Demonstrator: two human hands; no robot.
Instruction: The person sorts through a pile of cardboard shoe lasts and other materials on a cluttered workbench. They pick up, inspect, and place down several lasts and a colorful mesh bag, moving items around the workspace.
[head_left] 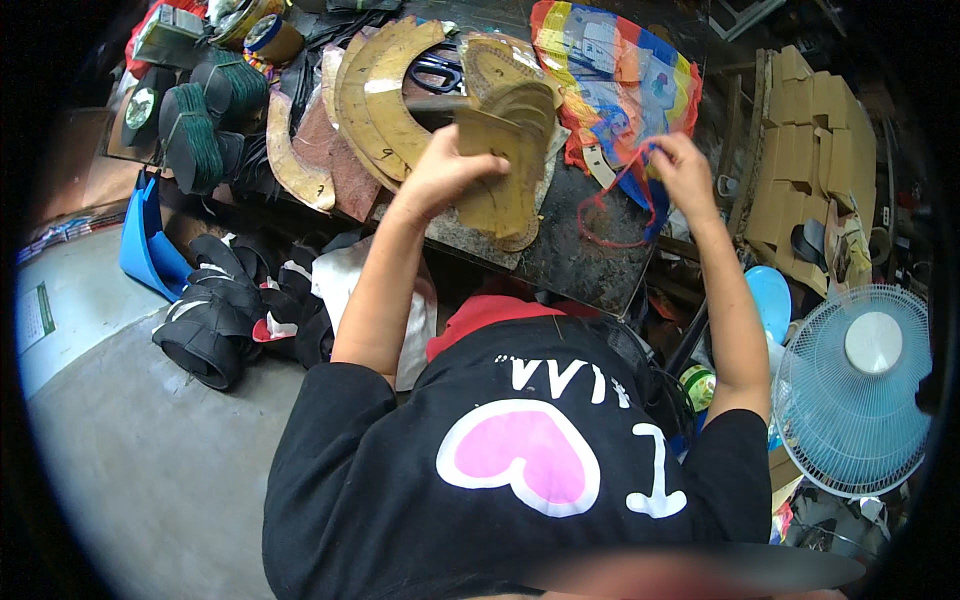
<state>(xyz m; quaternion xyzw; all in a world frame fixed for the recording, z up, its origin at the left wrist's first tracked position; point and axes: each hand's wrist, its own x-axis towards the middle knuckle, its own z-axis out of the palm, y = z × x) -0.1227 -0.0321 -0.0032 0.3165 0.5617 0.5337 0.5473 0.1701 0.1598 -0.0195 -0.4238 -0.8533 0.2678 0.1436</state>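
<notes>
My left hand (447,172) is closed round a stack of yellow-brown curved templates (505,165), thumb across the top face, held over the front of a dark worktable (575,270). To its right, my right hand (685,178) pinches a thin red string (612,243) between thumb and fingers. The string hangs in a loose loop over the table. Just beyond that hand lies a crumpled plastic bag (615,75) in blue, yellow and red. More curved templates (385,88) lie past my left hand, with dark blue scissor handles (435,72) among them.
Spools of dark green cord (195,140) and a jar (273,40) stand at the far left. Black curved pieces (215,310) are heaped on the floor beside a blue plastic holder (152,235). At right are a fan (855,390) and stacked cardboard (810,160).
</notes>
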